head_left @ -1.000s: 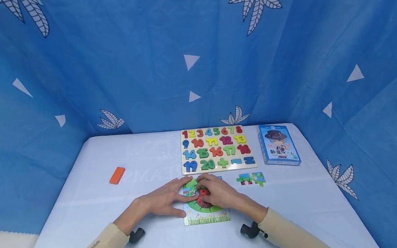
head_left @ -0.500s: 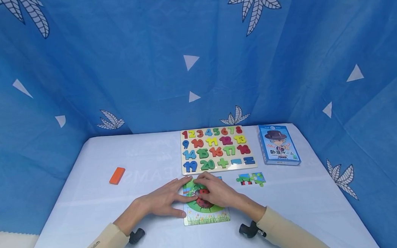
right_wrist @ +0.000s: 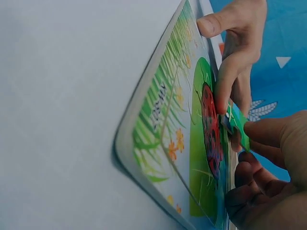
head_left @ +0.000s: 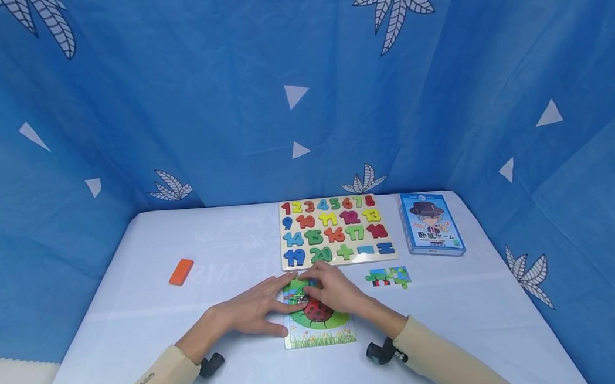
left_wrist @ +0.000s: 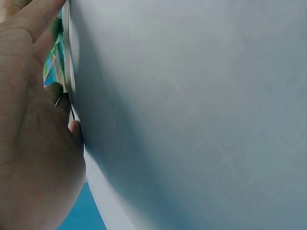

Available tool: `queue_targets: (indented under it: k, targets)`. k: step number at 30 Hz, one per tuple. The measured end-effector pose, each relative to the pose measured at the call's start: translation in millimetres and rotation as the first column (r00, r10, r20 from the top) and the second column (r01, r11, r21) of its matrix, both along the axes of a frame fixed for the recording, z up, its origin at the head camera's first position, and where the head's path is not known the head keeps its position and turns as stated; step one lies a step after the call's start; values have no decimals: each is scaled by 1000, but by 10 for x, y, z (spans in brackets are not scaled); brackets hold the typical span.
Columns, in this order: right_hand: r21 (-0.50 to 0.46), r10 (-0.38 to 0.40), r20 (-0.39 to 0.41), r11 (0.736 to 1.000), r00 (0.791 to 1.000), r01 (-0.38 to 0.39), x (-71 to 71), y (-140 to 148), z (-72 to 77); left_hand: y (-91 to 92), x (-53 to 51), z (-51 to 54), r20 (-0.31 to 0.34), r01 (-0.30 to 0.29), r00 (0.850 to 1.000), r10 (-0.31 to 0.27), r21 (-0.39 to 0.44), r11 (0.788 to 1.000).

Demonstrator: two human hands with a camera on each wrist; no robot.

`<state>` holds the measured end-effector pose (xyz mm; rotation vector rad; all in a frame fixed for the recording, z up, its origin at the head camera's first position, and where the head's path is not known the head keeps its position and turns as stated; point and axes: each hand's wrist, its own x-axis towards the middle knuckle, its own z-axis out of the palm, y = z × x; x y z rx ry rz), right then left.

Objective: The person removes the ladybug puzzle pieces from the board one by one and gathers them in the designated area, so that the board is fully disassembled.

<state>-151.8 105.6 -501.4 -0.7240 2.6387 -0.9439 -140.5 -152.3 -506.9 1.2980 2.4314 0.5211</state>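
A ladybug jigsaw puzzle (head_left: 322, 338) lies in its tray near the middle of the table. My left hand (head_left: 253, 310) rests on its left side with the fingers spread and straight; the index fingertip reaches the top left corner and another finger lies near the ladybug's head. Over the upper part, my right hand (head_left: 340, 290) pinches a green and blue puzzle piece (right_wrist: 239, 128) between thumb and fingers. The right wrist view shows that piece tilted up from the board. The left wrist view shows mostly tablecloth, with the puzzle edge partly hidden by the hand.
Two loose puzzle pieces (head_left: 380, 277) lie right of the puzzle. Behind it is a wooden number board (head_left: 340, 260). A blue card game box (head_left: 432, 225) stands at the back right, and an orange block (head_left: 181, 271) lies to the left. Blue cloth (head_left: 230, 132) surrounds the table.
My right hand has shifted slightly up and away from the ladybug, uncovering more of its body. My left hand has stayed in place.
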Motion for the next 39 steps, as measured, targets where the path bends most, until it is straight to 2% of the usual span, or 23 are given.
queue_targets:
  k: [10, 22, 30, 39]
  targets:
    - [-82, -31, -7, 996, 999, 31, -27, -8, -8, 4, -19, 7, 18, 13, 1000, -13, 10, 1000]
    - [-130, -63, 14, 989, 998, 65, -22, 45, 16, 20, -16, -1, 16, 14, 1000, -14, 16, 1000]
    - [-172, -88, 8, 981, 996, 88, -15, 220, 97, 28, -1, -20, 18, 4, 1000, -4, 7, 1000]
    - [-188, -174, 30, 966, 984, 176, -22, 478, 184, 19, -4, -35, 18, 3, 1000, -3, 7, 1000]
